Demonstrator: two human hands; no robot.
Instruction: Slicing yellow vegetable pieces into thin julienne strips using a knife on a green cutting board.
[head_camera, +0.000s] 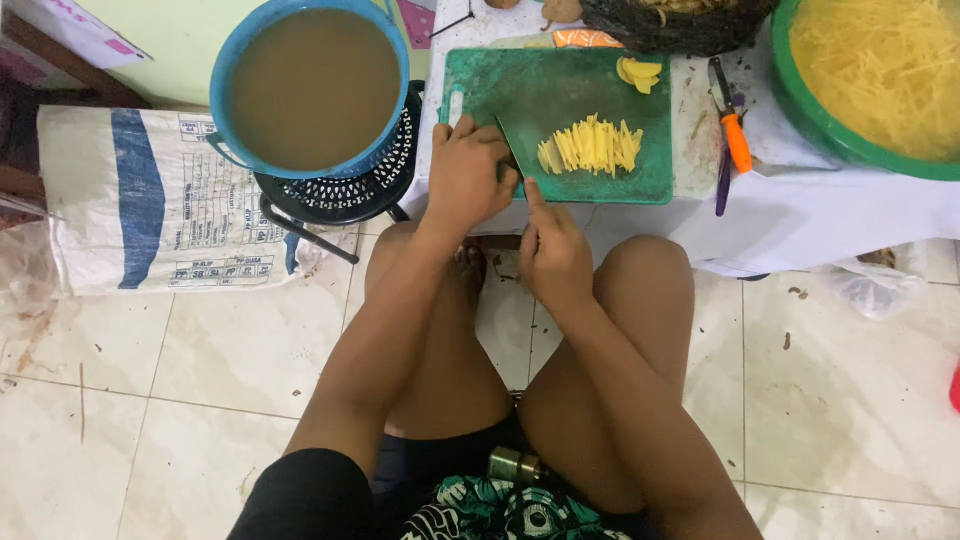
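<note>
Head view, seated person, knees apart, low table ahead.

Left hand (468, 175): fingers curled, resting on the near left corner of the green cutting board (570, 95). It seems to grip something at the board's edge, possibly a knife handle; the object is hidden under the fingers, so I cannot tell.

Right hand (552, 252): loosely closed, forefinger extended, tip touching the board's near edge just beside the cut strips. Nothing visibly held.

Pale yellow strips (592, 147): one pile lying near the middle of the board, close to both hands. A few yellow slices (640, 73) sit at the far right corner of the board, apart from the pile.

Surroundings: orange-handled peeler (733, 135) on the white table right of the board. Green basin (875, 85) at far right, full of yellow strips. Blue basin (312, 85) of murky brown water on a black stand, left of the board. Printed white sack (150, 200) on the tiled floor at left.
</note>
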